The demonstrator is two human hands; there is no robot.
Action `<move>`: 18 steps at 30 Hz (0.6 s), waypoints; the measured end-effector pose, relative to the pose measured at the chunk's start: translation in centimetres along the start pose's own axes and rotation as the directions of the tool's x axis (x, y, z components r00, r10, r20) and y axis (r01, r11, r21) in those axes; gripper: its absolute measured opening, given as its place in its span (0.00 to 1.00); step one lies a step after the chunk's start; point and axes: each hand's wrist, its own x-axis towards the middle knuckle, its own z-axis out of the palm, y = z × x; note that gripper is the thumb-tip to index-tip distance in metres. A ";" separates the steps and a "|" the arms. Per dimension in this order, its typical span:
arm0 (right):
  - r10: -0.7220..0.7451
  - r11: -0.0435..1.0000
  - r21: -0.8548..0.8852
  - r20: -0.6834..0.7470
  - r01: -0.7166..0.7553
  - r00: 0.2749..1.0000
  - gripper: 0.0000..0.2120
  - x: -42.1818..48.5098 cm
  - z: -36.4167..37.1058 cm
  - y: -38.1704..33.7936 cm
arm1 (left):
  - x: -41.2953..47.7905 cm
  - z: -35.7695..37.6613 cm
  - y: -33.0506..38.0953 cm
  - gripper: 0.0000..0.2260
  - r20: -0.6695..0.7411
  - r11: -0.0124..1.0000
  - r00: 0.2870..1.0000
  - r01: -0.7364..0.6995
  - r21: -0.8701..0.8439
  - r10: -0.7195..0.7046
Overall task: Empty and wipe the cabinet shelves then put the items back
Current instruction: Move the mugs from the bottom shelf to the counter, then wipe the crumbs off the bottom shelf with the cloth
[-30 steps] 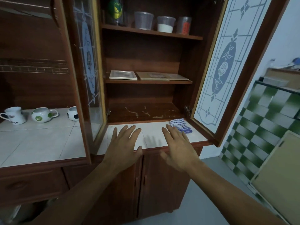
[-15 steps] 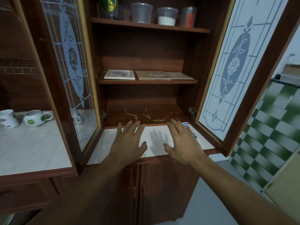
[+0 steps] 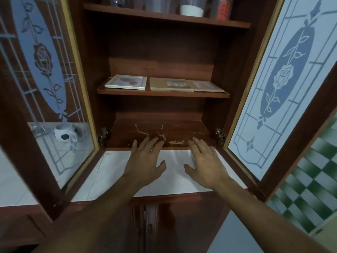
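A: What surface lies ahead?

B: A white tiled bench [image 3: 116, 172] with a red-brown wooden front edge. On it stands a dark wooden cabinet [image 3: 235, 73], both frosted-glass rose-pattern doors swung wide.

A: And the cabinet shelves?

B: The bottom shelf [image 3: 155, 130], level with the bench, is bare wood, scratched with pale flaking marks. The middle shelf [image 3: 162, 93] above it carries three flat rectangles: a white picture frame [image 3: 125, 82] at left, two tan boards [image 3: 170, 84] beside it. The top shelf [image 3: 164, 16] holds plastic containers [image 3: 191, 8], cut off by the picture's edge.

A: The hands?

B: Both are palm-down over the bench before the bottom shelf. The left hand [image 3: 145, 165] has its fingers spread, tips reaching over the shelf's front lip. The right hand [image 3: 206, 164] is flat and spread too, covering what may be striped cloth [image 3: 192, 157]; only a sliver shows.

A: Anything else?

B: Left of the cabinet, seen through the door glass, a soccer-ball mug [image 3: 65, 133] sits on the bench. Right of the cabinet, a green-and-white chequered wall [image 3: 308, 194].
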 end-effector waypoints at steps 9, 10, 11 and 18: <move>-0.071 0.996 0.059 0.017 0.070 0.997 0.37 3.9 1.8 5.7 | 3.9 4.1 2.9 0.31 0.005 0.997 0.997 0.074 0.004 -0.074; -0.076 0.995 0.065 0.022 0.075 0.997 0.37 4.2 2.1 6.1 | 4.1 4.5 3.1 0.31 0.022 0.997 0.997 0.079 0.011 -0.079; -0.080 0.995 0.068 0.026 0.078 0.996 0.37 4.6 2.4 6.5 | 4.4 4.9 3.3 0.31 0.033 0.997 0.996 0.081 0.020 -0.081; -0.030 0.991 0.130 0.075 0.020 0.997 0.38 7.1 5.2 8.8 | 7.3 8.3 2.9 0.28 0.027 0.995 0.999 0.039 0.088 -0.042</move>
